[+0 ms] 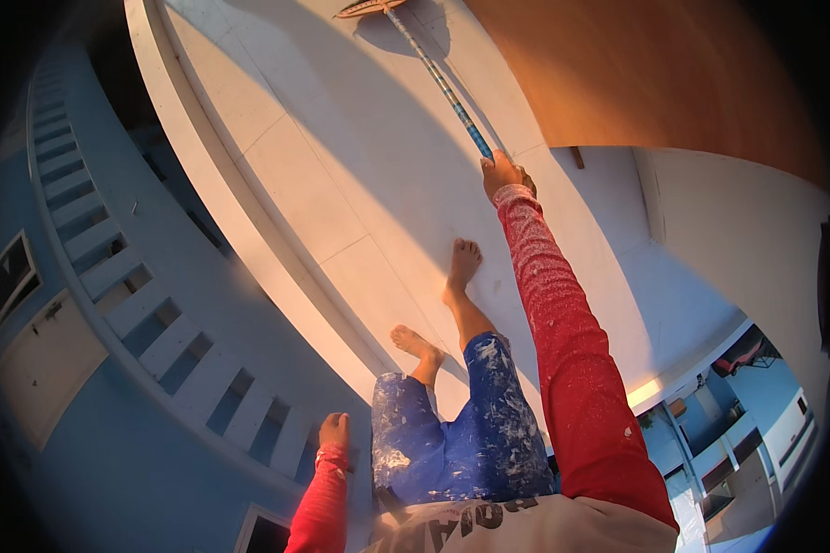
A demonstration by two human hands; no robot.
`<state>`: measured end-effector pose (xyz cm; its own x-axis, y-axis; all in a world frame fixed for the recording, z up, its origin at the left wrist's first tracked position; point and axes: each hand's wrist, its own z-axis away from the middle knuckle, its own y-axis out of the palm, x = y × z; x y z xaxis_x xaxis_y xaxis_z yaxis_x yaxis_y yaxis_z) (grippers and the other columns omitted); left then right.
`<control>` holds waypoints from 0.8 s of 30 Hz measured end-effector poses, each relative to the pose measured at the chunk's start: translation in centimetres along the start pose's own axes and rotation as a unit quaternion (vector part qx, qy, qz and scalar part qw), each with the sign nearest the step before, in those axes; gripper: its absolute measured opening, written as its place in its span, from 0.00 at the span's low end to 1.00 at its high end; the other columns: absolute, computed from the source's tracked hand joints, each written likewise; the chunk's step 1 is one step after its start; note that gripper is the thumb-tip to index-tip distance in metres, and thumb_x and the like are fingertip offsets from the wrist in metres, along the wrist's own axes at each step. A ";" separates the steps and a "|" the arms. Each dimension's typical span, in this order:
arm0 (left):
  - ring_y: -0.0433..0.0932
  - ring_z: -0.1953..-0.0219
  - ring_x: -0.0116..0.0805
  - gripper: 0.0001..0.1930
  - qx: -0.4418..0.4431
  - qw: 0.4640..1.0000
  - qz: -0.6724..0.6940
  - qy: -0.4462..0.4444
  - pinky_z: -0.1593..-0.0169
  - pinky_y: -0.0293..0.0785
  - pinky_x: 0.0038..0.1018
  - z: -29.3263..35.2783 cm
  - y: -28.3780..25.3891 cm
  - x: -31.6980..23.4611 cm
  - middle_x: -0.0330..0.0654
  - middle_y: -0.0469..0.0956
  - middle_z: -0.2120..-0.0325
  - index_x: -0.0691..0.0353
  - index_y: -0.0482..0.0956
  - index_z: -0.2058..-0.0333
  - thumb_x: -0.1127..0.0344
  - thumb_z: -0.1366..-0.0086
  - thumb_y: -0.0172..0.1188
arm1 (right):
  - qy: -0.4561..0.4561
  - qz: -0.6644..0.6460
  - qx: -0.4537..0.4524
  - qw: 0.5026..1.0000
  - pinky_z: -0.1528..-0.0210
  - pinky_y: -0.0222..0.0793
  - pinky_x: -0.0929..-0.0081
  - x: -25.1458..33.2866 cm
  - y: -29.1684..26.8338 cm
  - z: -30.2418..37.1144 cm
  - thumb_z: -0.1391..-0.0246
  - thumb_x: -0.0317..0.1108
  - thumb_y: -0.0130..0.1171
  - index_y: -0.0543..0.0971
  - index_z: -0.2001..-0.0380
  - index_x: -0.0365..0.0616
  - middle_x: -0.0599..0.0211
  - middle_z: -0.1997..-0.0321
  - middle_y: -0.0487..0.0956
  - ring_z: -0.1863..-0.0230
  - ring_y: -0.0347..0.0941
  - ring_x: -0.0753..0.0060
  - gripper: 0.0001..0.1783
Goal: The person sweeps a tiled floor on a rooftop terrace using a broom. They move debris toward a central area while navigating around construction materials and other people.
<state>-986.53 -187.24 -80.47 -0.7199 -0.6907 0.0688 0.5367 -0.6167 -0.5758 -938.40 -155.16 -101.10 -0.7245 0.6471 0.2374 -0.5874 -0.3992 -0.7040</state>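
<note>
My right hand [507, 178] is wrapped round the upper end of a long-handled broom [444, 85]. The handle is striped, blue near my hand and paler farther off. At the top edge of the view, the broom's reddish-brown head [369, 8] rests on the pale floor and is partly cut off. Held low at my left side, my left hand [335, 430] is curled into a fist, and nothing shows in it. Both sleeves are red, the right one dusted with white.
My bare feet stand on the tiled floor [327, 198], beside a low pale ledge [235, 226] on the left. Beyond that lie a slatted structure [124, 300] and a light blue wall. An orange-brown panel [673, 74] stands at the upper right. Lower rooms show at the bottom right.
</note>
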 end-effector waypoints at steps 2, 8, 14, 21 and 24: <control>0.77 0.55 0.53 0.19 -0.034 0.997 0.052 0.041 0.51 0.71 0.39 -0.8 -2.3 -4.0 0.53 0.80 0.61 0.63 0.80 0.61 0.53 0.40 0.53 | -0.014 -0.030 -0.014 0.999 0.51 0.69 0.52 -0.7 -1.7 1.5 0.40 0.54 0.44 0.71 0.51 0.53 0.53 0.59 0.80 0.54 0.75 0.42 0.22; 0.76 0.52 0.53 0.23 0.046 0.996 -0.014 -0.076 0.48 0.70 0.38 4.2 -3.6 -2.5 0.53 0.79 0.59 0.62 0.80 0.58 0.48 0.41 0.53 | 0.129 0.039 0.041 0.990 0.64 0.71 0.49 -17.6 -8.7 29.5 0.40 0.49 0.49 0.73 0.54 0.50 0.52 0.72 0.80 0.67 0.77 0.43 0.19; 0.76 0.52 0.52 0.23 0.189 0.971 -0.101 -0.108 0.47 0.70 0.37 8.2 0.1 4.5 0.53 0.79 0.59 0.60 0.80 0.57 0.48 0.41 0.54 | 0.151 0.071 0.086 0.982 0.63 0.71 0.47 -27.7 -6.8 38.5 0.40 0.51 0.48 0.72 0.54 0.53 0.50 0.71 0.80 0.66 0.76 0.39 0.18; 0.77 0.52 0.50 0.21 0.175 0.982 0.042 -0.049 0.46 0.70 0.37 0.9 -4.0 -4.5 0.52 0.80 0.59 0.57 0.80 0.57 0.49 0.41 0.54 | 0.038 -0.002 -0.048 0.998 0.50 0.68 0.52 3.6 -14.4 10.8 0.42 0.52 0.49 0.76 0.55 0.48 0.48 0.57 0.79 0.53 0.74 0.40 0.22; 0.78 0.55 0.51 0.23 0.094 0.993 0.062 -0.043 0.49 0.72 0.38 -1.6 -5.7 -7.1 0.53 0.80 0.61 0.60 0.80 0.58 0.47 0.42 0.54 | -0.036 0.084 -0.107 0.990 0.50 0.70 0.51 19.4 -25.8 -0.3 0.40 0.52 0.47 0.77 0.57 0.43 0.48 0.57 0.79 0.53 0.74 0.40 0.23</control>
<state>-985.24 -178.21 -78.98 -0.6082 -0.7897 0.0805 0.6970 -0.5798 -0.4219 -937.16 -132.14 -78.53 -0.8336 0.5326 0.1463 -0.3718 -0.3453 -0.8617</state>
